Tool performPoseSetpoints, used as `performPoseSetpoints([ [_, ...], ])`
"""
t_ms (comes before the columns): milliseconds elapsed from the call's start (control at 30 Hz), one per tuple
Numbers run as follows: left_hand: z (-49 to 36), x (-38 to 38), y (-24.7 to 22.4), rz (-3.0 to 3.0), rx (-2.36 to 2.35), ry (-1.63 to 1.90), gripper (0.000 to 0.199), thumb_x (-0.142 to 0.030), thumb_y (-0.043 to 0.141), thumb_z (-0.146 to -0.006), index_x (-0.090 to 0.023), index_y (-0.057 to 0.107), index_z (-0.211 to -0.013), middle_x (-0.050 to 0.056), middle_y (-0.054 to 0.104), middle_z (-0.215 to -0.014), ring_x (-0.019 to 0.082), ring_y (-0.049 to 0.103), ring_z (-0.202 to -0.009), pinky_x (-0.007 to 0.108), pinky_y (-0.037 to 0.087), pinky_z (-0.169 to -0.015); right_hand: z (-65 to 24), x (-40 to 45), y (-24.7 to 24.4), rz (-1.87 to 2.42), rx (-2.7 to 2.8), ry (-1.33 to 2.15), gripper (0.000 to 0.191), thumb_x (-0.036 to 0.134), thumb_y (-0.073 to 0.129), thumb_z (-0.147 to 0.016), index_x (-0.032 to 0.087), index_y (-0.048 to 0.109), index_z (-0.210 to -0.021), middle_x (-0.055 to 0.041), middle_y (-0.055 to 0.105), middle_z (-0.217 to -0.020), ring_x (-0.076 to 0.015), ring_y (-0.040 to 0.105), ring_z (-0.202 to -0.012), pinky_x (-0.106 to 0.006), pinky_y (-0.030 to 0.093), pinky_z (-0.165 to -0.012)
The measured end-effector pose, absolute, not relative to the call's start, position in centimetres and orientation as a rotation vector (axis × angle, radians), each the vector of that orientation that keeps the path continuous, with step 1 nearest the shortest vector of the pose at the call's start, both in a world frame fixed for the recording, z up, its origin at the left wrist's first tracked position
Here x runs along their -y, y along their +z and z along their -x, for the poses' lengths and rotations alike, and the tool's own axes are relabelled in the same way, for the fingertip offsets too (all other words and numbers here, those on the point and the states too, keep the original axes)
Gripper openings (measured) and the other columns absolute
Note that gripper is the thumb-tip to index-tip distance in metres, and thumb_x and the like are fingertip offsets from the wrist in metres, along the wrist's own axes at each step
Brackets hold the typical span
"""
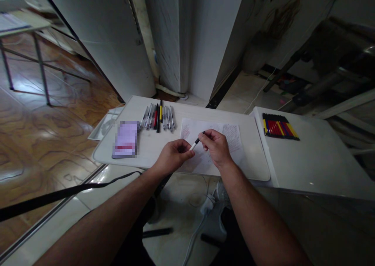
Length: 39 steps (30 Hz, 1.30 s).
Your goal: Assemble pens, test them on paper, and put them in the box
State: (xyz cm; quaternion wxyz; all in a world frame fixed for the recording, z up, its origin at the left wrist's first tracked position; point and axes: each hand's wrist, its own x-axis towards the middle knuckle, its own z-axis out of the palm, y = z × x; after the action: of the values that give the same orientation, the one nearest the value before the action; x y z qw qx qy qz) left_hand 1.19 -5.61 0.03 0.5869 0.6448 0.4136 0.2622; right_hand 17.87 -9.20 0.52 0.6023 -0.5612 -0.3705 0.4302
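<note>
A pen (194, 144) with a white barrel and a dark end is held slanting between my two hands. My left hand (175, 155) pinches its white lower end between thumb and fingers. Around the dark upper end, the fingers of my right hand (215, 144) are closed. Beneath both hands lies a sheet of paper (234, 135) covered with scribbled lines, partly hidden by them. Left of the paper, a row of several pens (158, 117) lies on the white table (181, 109); most are clear, with a few red, black and yellow ones.
A pixelated purple item (126, 139) lies at the table's left. On the adjoining white surface (307, 156) at right, several coloured pens (280, 126) lie side by side. A black strap (88, 186) crosses at lower left. A power strip (208, 204) and cable are on the floor below.
</note>
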Motion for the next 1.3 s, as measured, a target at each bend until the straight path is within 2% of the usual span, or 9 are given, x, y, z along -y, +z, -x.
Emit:
performPoseSetpoints([
  [100,-1.2,5.6,-0.1,-1.512,-0.957,0.614,0.025,-0.036,0.074,-0.071,-0.015,0.061,-0.077,-0.004,0.056,-0.061,0.008,0.046,-0.052,0.021,0.037,-0.051,-17.8,9.3,0.7,1.285,0.875,1.039,0.026,0.043,0.073,-0.073,0.017,0.066,-0.074,0.0047,0.052,-0.055,-0.008,0.042,-0.048,-0.023,0.031,-0.046],
  [233,-1.2,5.5,-0.4,-1.539,-0.959,0.623,0.025,-0.036,0.074,-0.071,-0.015,0.061,-0.077,-0.003,0.058,-0.064,0.009,0.048,-0.055,0.021,0.037,-0.051,-17.8,9.2,0.7,1.297,0.897,0.994,0.026,0.04,0.074,-0.073,0.018,0.062,-0.066,0.0053,0.051,-0.054,-0.0077,0.041,-0.049,-0.024,0.031,-0.047],
  [600,-1.3,5.7,0.1,-1.581,-1.024,0.607,0.02,-0.034,0.072,-0.071,-0.016,0.062,-0.076,-0.005,0.054,-0.056,0.008,0.045,-0.048,0.021,0.036,-0.049,-17.9,9.2,0.7,1.312,0.886,0.993,0.028,0.041,0.076,-0.071,0.019,0.059,-0.065,0.0058,0.05,-0.054,-0.0082,0.04,-0.049,-0.024,0.031,-0.048],
  [800,-1.3,5.6,-0.3,-1.57,-1.01,0.643,0.023,-0.036,0.073,-0.071,-0.016,0.062,-0.075,-0.003,0.059,-0.061,0.009,0.05,-0.053,0.021,0.038,-0.051,-17.7,9.3,0.6,1.313,0.858,1.09,0.03,0.045,0.077,-0.068,0.018,0.066,-0.073,0.0038,0.056,-0.06,-0.0084,0.043,-0.05,-0.024,0.032,-0.047],
  [933,-1.3,5.5,-0.6,-1.548,-0.994,0.679,0.026,-0.039,0.074,-0.071,-0.015,0.066,-0.079,0.0,0.065,-0.068,0.011,0.055,-0.059,0.023,0.042,-0.055,-17.7,9.4,0.6,1.315,0.889,1.148,0.029,0.044,0.077,-0.069,0.017,0.066,-0.071,0.0035,0.056,-0.059,-0.0081,0.044,-0.051,-0.023,0.034,-0.047],
  [1000,-1.3,5.5,-0.6,-1.564,-0.998,0.678,0.027,-0.04,0.073,-0.072,-0.015,0.068,-0.083,0.002,0.067,-0.071,0.013,0.058,-0.062,0.023,0.043,-0.057,-17.9,9.3,0.6,1.321,0.857,1.098,0.029,0.044,0.075,-0.071,0.018,0.063,-0.068,0.0039,0.055,-0.056,-0.008,0.044,-0.05,-0.023,0.034,-0.046],
  [1300,-1.0,5.4,-0.3,-1.682,-1.121,0.623,0.033,-0.041,0.067,-0.077,-0.017,0.074,-0.098,0.004,0.074,-0.08,0.016,0.063,-0.069,0.026,0.045,-0.063,-19.6,8.7,1.0,1.258,0.67,0.883,0.027,0.043,0.075,-0.071,0.018,0.064,-0.075,0.0034,0.056,-0.056,-0.0077,0.046,-0.049,-0.021,0.032,-0.043],
])
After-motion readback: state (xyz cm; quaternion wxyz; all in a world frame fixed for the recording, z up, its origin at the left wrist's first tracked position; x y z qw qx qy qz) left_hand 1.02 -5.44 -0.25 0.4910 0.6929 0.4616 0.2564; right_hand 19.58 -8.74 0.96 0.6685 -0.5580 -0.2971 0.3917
